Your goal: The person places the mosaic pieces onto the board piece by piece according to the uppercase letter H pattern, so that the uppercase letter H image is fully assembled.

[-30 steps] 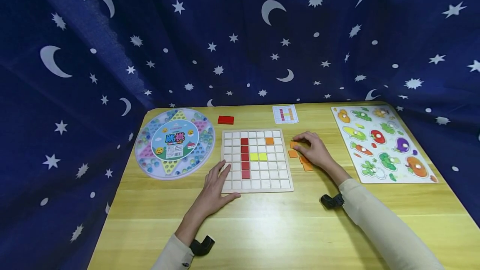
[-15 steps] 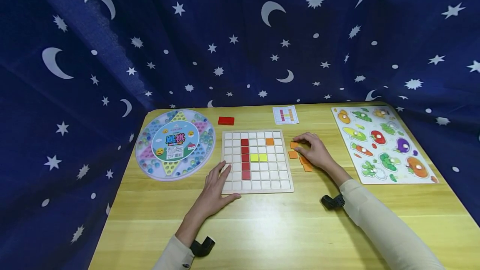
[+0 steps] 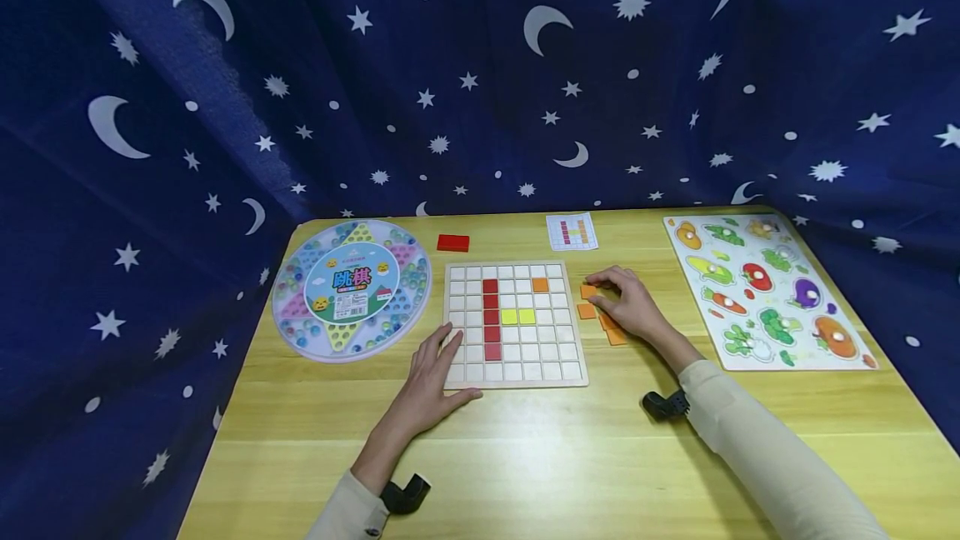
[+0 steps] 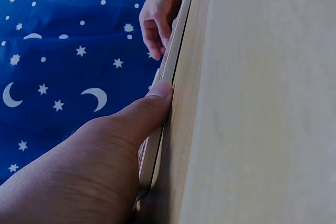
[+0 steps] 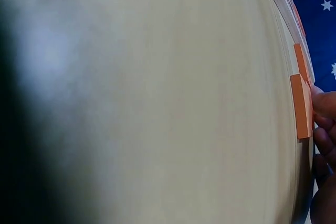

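A square wooden grid board (image 3: 532,373) lies on the table, bearing a column of red tiles (image 3: 491,317), two yellow tiles (image 3: 517,317) and one orange tile (image 3: 540,284). My left hand (image 3: 424,382) rests at its near left corner, fingers extended along the left side. In the left wrist view the thumb (image 4: 149,111) presses on the board's edge. Right of the board, my right hand (image 3: 633,302) pinches a loose orange tile (image 3: 587,292) between thumb and fingers. Several other orange tiles (image 3: 615,336) lie beneath and beside that hand, partly overlapping.
A round marble game board (image 3: 348,348) lies at the left. Behind the grid are a red block (image 3: 453,243) and a printed pattern card (image 3: 572,232). A vegetable puzzle board (image 3: 765,290) lies at the right. A dark blue starry cloth (image 3: 480,107) hangs behind the table.
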`<state>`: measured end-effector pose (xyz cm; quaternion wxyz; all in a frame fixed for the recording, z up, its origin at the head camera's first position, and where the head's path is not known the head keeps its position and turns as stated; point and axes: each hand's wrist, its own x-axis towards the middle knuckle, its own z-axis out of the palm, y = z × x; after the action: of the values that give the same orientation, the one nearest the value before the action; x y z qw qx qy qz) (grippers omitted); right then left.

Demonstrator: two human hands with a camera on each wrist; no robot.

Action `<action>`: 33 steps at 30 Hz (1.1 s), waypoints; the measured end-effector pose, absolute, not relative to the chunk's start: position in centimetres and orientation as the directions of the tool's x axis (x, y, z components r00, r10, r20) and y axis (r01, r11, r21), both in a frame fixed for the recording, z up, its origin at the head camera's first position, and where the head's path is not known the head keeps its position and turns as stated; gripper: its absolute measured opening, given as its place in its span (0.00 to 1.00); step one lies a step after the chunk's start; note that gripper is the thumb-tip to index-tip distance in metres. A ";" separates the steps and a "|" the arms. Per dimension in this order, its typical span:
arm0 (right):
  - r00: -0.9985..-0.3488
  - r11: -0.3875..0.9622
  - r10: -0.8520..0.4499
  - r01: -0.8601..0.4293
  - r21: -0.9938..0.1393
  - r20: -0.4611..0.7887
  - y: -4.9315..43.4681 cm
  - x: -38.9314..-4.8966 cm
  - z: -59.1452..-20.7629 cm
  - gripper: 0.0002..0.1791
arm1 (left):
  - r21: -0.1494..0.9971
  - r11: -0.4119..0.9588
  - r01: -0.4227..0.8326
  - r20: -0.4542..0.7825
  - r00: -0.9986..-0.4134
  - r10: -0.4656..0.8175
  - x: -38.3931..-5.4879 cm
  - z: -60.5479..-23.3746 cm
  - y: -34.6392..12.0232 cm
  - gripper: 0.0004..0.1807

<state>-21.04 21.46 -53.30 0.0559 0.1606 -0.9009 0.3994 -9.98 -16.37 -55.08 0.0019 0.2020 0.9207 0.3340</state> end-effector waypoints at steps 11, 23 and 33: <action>-0.950 0.624 -0.234 -0.308 -0.718 0.205 21.5 -21.2 -53.4 0.17 | 0.614 0.697 0.370 0.132 -0.919 0.372 -10.0 -55.1 -16.4 0.53; -0.947 0.610 -0.212 -0.322 -0.724 0.243 21.0 -21.0 -53.1 0.18 | 0.612 0.700 0.368 0.129 -0.920 0.370 -9.9 -55.2 -16.4 0.52; -0.920 0.553 -0.299 -0.383 -0.740 0.252 17.0 -20.9 -52.4 0.18 | 0.608 0.702 0.371 0.130 -0.918 0.374 -9.9 -55.2 -16.3 0.52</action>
<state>-20.88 16.99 -52.39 0.0483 0.1937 -0.8800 0.4310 -9.93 -16.35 -55.19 0.0017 0.2019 0.9224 0.3292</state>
